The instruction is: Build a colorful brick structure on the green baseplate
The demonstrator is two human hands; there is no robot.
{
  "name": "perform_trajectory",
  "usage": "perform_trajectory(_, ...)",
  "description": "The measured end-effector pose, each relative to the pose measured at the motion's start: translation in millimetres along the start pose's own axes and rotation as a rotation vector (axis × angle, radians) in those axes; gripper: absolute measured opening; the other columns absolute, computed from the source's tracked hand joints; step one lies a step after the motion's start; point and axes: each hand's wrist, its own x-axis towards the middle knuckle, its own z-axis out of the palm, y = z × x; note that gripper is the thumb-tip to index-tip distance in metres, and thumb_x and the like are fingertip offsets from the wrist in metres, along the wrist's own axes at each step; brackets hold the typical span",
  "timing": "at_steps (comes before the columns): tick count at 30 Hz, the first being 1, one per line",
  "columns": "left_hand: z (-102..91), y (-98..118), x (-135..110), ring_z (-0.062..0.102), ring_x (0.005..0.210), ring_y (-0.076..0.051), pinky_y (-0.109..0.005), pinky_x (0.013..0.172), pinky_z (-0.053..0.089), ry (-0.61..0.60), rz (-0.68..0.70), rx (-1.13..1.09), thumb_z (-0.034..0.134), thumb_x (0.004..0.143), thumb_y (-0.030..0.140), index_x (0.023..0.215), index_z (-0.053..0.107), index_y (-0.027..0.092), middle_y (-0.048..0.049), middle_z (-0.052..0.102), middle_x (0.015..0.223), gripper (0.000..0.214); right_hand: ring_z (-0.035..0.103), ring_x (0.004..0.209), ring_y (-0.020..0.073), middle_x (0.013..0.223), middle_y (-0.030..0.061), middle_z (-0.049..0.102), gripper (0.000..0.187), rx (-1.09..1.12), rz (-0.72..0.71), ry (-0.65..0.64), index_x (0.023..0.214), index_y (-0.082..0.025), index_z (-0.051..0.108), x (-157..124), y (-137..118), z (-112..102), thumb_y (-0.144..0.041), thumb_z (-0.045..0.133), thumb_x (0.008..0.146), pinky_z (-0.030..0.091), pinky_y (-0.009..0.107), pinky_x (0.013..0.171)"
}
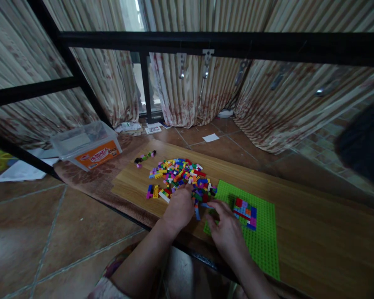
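Reaching down into the action at the wooden board, and both bare hands are right in among the bricks! The left hand is pressed palm-down at the near edge of a big heap of multicoloured plastic building bricks in the middle of the board, fingers curled over into the pile. Has it got hold of one? Can't tell from here, the hand hides it. Just beside it, the right hand is half open, fingers bent and slightly spread above a green studded baseplate on the right side of the board. Whether those fingers are pinching a brick, can't tell either, though a thin blue brick sits right there between the hands. On that baseplate, a small patch of stacked red, blue and pink bricks. Off to the left of the heap on the board, a short joined strip of bricks. And beyond the board's far left corner, a clear plastic storage bin with an orange label, sitting on a patterned rug, with striped curtains hanging behind a black metal frame past the board's far edge.
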Motion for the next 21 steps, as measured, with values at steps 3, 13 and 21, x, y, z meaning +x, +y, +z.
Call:
perform_trajectory(3,-0.4,2.3,-1.1,0.064,0.093,-0.021,-0.029,0.083,0.049,0.017,0.012,-0.001,0.05,0.076,0.003,0.103,0.062,0.014,-0.0109,0.068,0.103,0.032,0.06,0.107,0.0239,0.115,0.0093,0.062,0.028,-0.013,0.003,-0.014,0.105,-0.02,0.063,0.0,2.8,4.4,-0.019,0.049,0.081,0.048,0.041,0.095)
perform_trajectory(13,-7.3,12.3,-6.0,0.065,0.09,-0.023,-0.034,0.081,0.051,0.06,0.024,-0.059,0.048,0.08,0.006,0.103,0.061,0.012,-0.013,0.066,0.101,0.027,0.059,0.111,0.0263,0.12,0.0111,0.061,0.031,-0.038,0.001,0.018,0.107,-0.02,0.063,4.5,12.2,6.3,-0.025,0.047,0.081,0.05,0.045,0.093)
perform_trajectory(21,-0.2,44.1,-29.8,0.064,0.076,-0.019,-0.03,0.068,0.052,0.084,0.194,-0.312,0.045,0.087,0.022,0.088,0.063,0.018,-0.0059,0.067,0.089,0.019,0.063,0.061,0.0205,0.073,0.0096,0.067,0.021,-0.132,-0.096,0.005,0.082,-0.019,0.061,-2.3,14.2,-0.8,-0.026,0.042,0.082,0.05,0.029,0.054)
